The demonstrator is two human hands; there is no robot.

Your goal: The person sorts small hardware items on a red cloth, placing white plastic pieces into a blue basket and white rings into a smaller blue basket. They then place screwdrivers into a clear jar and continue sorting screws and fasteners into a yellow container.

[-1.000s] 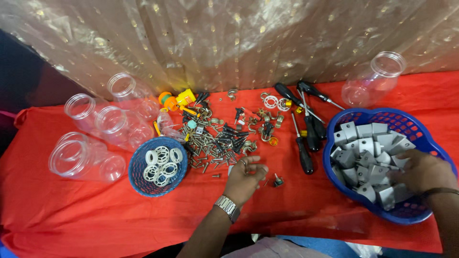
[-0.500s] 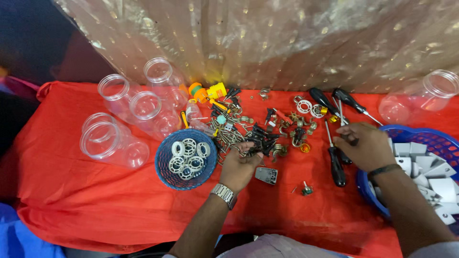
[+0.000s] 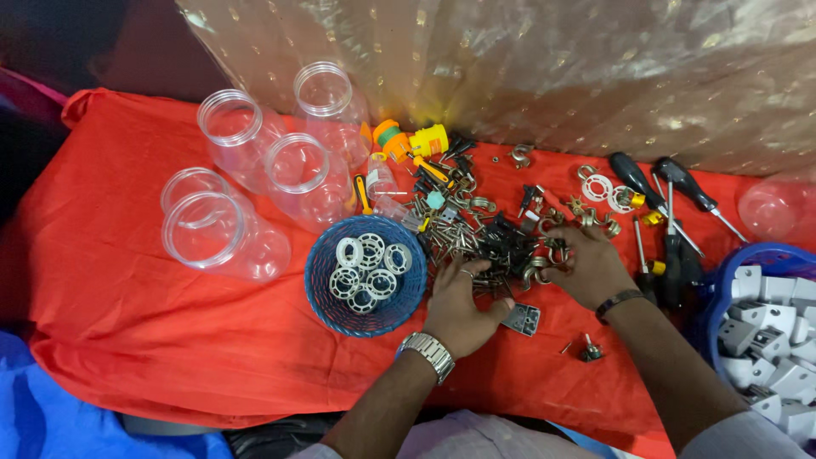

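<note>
A heap of small metal hardware (image 3: 489, 234), with screws, clamps and black bits, lies in the middle of the red cloth (image 3: 127, 314). My left hand (image 3: 459, 308), a metal watch on its wrist, rests with fingers spread on the heap's near edge. My right hand (image 3: 586, 265), wearing a dark band, lies palm down on the heap's right side, fingers curled among metal clamps. Whether either hand pinches a piece is hidden. A small blue basket (image 3: 325, 293) with white ring bearings stands just left of my left hand. A flat metal hinge (image 3: 521, 320) lies between my hands.
Several clear plastic jars (image 3: 223, 228) stand at the left and back. Screwdrivers (image 3: 671, 229) lie right of the heap. A large blue basket (image 3: 710, 293) of white plastic brackets sits at the far right. A shiny gold curtain (image 3: 552, 68) hangs behind.
My right hand has come from the large basket across to the hardware heap. My left hand stays at the heap's near edge. The view has shifted to the right over the table.
</note>
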